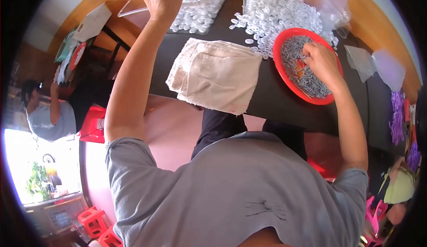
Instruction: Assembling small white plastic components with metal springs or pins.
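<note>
At the top edge my left hand (161, 0) is closed, its fingertips partly cut off by the picture's rim. Beside it runs the bent edge of a clear plastic piece (133, 12); whether the hand grips that piece is not plain. My right hand (321, 61) reaches into a red plastic bowl (279, 64), fingers drawn together at the heap of small grey screws or nails (293, 49). What its fingertips pinch is hidden. A folded stack of cream cloth (218, 73) lies between my arms at the table's near edge.
Loose white oval plastic pieces (280, 13) pile up behind the bowl; more of them (200, 13) lie to the left. Clear bags (361, 62) rest at the right. Another person (55, 113) sits at far left near red stools (94, 220).
</note>
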Motion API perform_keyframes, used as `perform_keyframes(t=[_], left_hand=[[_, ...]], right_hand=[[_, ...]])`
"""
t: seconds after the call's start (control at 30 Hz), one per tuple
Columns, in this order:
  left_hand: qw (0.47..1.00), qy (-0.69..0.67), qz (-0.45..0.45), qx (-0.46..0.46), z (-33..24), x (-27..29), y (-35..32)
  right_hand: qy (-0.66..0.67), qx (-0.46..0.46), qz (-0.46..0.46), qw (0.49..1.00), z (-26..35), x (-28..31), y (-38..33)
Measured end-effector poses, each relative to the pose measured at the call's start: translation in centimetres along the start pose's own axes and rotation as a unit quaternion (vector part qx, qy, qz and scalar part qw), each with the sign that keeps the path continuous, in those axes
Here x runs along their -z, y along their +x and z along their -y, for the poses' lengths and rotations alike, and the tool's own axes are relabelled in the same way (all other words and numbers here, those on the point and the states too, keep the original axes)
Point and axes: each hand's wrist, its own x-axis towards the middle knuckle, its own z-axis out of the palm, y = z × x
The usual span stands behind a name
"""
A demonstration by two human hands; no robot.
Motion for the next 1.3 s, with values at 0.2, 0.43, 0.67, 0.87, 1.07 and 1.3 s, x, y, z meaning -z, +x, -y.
perform_keyframes(t=[0.2, 0.43, 0.67, 0.87, 1.07, 1.3], left_hand=[[0.939, -0.269, 0.214, -0.019, -8.6, -3.6, -3.8], [0.902, -0.103, 0.418, -0.041, -9.7, -9.5, -7.5], [0.877, -0.187, 0.441, 0.030, -8.0, -11.3, -8.8], [0.878, -0.175, 0.445, 0.007, -7.9, -10.7, -8.5], [0.868, -0.219, 0.438, -0.082, -11.4, -8.4, -8.0], [0.868, -0.157, 0.470, -0.035, -11.0, -8.9, -8.5]], right_hand=[[0.058, 0.014, -0.046, 0.997, 0.1, 0.3, 0.9], [0.137, -0.016, -0.070, 0.988, 0.5, 0.8, 0.2], [0.332, -0.028, -0.020, 0.943, -1.4, 0.7, -0.2], [0.421, -0.026, -0.014, 0.907, -1.5, 0.9, -0.4], [0.433, -0.021, -0.015, 0.901, -1.7, 1.0, -0.4], [0.394, -0.020, -0.034, 0.918, -1.0, 1.2, -0.3]])
